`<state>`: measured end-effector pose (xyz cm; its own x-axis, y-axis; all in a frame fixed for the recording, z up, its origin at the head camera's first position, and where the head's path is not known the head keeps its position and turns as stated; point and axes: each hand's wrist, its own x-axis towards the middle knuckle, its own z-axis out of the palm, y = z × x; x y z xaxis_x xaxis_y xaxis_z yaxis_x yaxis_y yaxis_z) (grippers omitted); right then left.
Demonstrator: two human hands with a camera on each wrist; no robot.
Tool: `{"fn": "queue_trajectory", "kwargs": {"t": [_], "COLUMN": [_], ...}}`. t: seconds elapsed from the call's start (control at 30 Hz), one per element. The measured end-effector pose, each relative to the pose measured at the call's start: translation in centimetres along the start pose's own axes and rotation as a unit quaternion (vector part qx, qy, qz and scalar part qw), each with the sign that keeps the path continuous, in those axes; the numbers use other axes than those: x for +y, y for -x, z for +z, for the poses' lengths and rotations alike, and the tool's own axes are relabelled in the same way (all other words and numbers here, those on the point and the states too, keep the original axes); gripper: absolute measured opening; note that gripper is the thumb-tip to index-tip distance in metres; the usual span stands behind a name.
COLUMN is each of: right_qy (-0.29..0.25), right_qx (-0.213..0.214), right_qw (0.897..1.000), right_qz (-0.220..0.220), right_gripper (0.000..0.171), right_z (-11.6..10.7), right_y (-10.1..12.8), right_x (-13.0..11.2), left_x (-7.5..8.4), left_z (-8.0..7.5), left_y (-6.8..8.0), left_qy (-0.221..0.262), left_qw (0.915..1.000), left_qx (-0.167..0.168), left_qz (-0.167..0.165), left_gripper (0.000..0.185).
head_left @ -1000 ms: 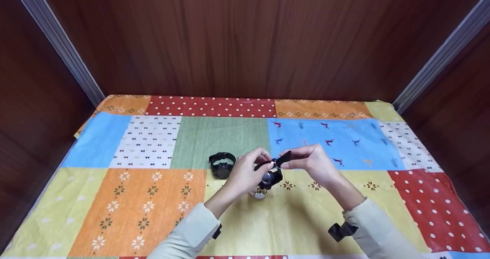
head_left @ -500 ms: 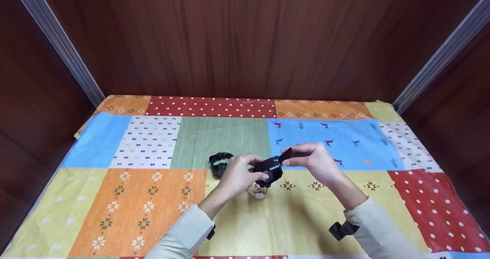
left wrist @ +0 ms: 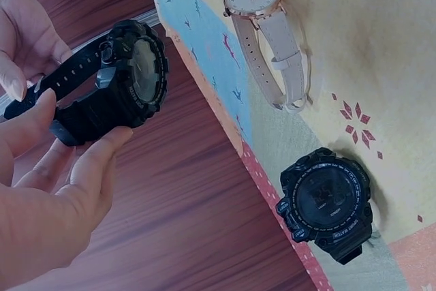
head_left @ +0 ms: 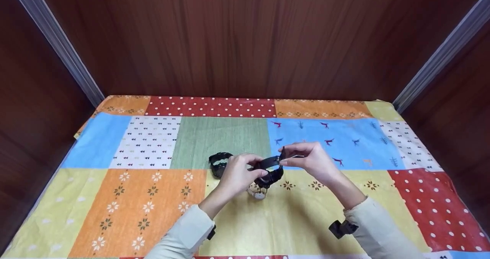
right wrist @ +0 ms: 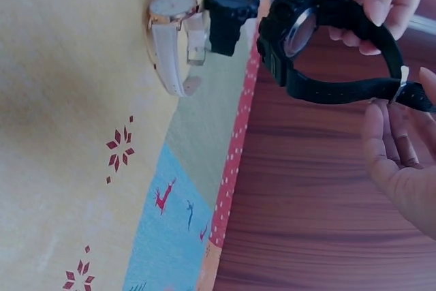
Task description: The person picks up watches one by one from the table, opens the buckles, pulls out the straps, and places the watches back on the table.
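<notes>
Both hands hold a black sports watch (left wrist: 139, 66) above the table, its strap looped. My left hand (head_left: 241, 172) grips one part of the strap beside the case, thumb on one side and fingers on the other. At the metal buckle (right wrist: 402, 85), my right hand (head_left: 310, 161) pinches the strap end between thumb and fingers. In the right wrist view the strap (right wrist: 340, 90) runs through this buckle; whether the pin sits in a hole I cannot tell. The watch face is turned away from the hands in the left wrist view.
A second black sports watch (left wrist: 327, 199) rests on the patchwork tablecloth (head_left: 153, 209), partly behind my left hand in the head view. Nearer lies a watch with a white dial and pale strap (left wrist: 262, 5). Brown wood-grain panels (head_left: 245, 40) enclose the table's back and sides.
My left hand has shifted from the buckle down to the strap near the case. The held watch has turned slightly, and the strap end at my right hand stands more upright.
</notes>
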<state>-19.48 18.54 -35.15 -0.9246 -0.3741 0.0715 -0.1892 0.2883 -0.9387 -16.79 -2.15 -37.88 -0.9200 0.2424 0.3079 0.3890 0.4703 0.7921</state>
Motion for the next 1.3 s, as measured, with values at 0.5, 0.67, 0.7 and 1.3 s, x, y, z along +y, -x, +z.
{"fn": "queue_trajectory", "kwargs": {"t": [0.5,0.67,0.7,1.3], "right_qy": [0.092,0.088,0.087,0.078], "right_qx": [-0.090,-0.080,-0.077,-0.074], "right_qw": [0.991,0.993,0.993,0.994], "right_qz": [-0.027,-0.022,-0.021,-0.005], "right_gripper": [0.036,0.028,0.027,0.024], "right_z": [0.1,0.4,0.4,0.5], "right_y": [0.0,0.1,0.1,0.2], "right_x": [1.7,1.6,1.6,1.2], "left_x": [0.2,0.1,0.1,0.1], "left_z": [-0.1,-0.1,-0.1,-0.3], "left_y": [0.1,0.2,0.2,0.1], "left_qy": [0.007,0.007,0.008,0.005], "left_qw": [1.0000,0.9999,0.9999,0.9988], "left_qx": [-0.003,-0.009,-0.011,-0.033], "left_qz": [-0.003,-0.006,-0.009,-0.035], "left_gripper": [0.019,0.018,0.018,0.023]}}
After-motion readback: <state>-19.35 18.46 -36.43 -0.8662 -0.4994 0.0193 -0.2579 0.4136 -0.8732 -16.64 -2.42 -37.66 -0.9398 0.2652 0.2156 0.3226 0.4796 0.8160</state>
